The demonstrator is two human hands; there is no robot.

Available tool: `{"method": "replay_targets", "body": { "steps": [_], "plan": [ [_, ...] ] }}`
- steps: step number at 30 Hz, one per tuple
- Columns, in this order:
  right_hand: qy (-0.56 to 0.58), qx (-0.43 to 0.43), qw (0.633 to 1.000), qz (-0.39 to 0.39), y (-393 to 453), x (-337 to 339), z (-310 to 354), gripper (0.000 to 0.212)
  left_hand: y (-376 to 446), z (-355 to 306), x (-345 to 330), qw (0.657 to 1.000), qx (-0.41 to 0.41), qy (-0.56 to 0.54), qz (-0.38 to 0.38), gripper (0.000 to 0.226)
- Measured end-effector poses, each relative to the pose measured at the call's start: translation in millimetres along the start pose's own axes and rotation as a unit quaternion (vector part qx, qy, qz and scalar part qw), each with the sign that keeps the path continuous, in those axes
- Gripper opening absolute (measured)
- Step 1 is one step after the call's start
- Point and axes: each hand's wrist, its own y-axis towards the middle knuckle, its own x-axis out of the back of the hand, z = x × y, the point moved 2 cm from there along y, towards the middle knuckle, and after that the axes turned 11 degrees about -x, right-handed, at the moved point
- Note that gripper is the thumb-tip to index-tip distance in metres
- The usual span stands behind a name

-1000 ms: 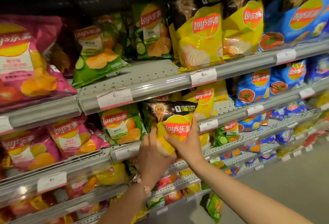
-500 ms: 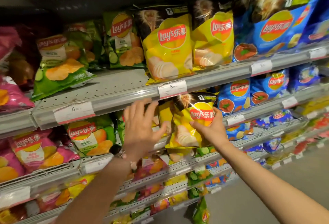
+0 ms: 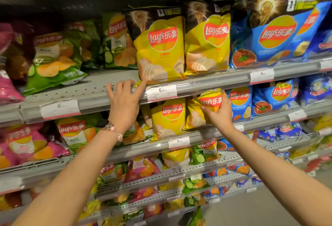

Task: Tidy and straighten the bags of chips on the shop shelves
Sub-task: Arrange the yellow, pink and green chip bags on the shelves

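Grey upper shelf [image 3: 100, 89]: yellow and blue bags upright, green bags [image 3: 53, 60] slumped, still to fix. Right hand [image 3: 218, 113] grips a yellow bag [image 3: 209, 100] at the lower shelf's front edge; left hand [image 3: 124, 98] fingers spread, holding nothing.

R hand [image 3: 220, 113] gripping yellow bag [image 3: 211, 100]

We are looking at grey perforated metal shelves [image 3: 100, 89] with clear price strips. On the upper one, green cucumber chip bags [image 3: 53, 60] are leaning back, while tall yellow chip bags [image 3: 159, 49] and blue chip bags [image 3: 269, 37] are standing upright. Below, smaller yellow bags [image 3: 168, 118] and pink bags [image 3: 27, 143] are sitting.
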Motion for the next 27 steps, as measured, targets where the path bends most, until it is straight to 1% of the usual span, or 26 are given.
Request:
{"method": "replay_targets", "body": {
  "steps": [3, 5, 8, 12, 19, 21, 23, 25, 27],
  "plan": [
    [0.012, 0.010, 0.999, 0.028, 12.5, -9.3, 2.4, 0.078, 0.8, -2.4, -0.9, 1.000, 0.004, 0.000, 0.004, 0.084],
    [0.028, 0.005, 0.999, 0.043, 18.1, -14.2, -0.1, 0.075, 1.3, -3.5, -1.0, 1.000, 0.006, -0.001, 0.002, 0.085],
    [0.003, -0.002, 0.998, 0.059, 21.5, -18.1, -11.1, 0.078, 1.9, -3.0, -1.4, 1.000, 0.012, -0.004, 0.006, 0.083],
    [-0.035, -0.001, 0.993, 0.117, 20.4, -21.4, -24.9, 0.085, 2.2, -2.9, -1.6, 1.000, 0.016, -0.020, 0.006, 0.081],
    [-0.060, 0.006, 0.988, 0.139, 19.7, -19.2, -22.9, 0.094, 2.0, -2.9, -1.5, 1.000, 0.008, -0.016, -0.012, 0.082],
    [-0.055, 0.011, 0.990, 0.133, 15.0, -17.5, -22.8, 0.105, 2.2, -3.1, -1.7, 1.000, 0.007, -0.011, -0.017, 0.082],
    [-0.057, 0.023, 0.994, 0.090, 5.3, -16.4, -25.0, 0.114, 1.8, -2.9, -2.2, 1.000, 0.008, -0.007, -0.017, 0.082],
    [-0.067, 0.041, 0.996, 0.042, -7.7, -18.2, -28.0, 0.114, 1.9, -2.1, -1.5, 1.000, 0.005, -0.008, -0.009, 0.081],
    [-0.081, 0.042, 0.996, 0.024, -21.0, -23.7, -30.0, 0.113, 0.6, -1.2, -0.9, 1.000, -0.005, -0.003, 0.003, 0.080]
  ]
}}
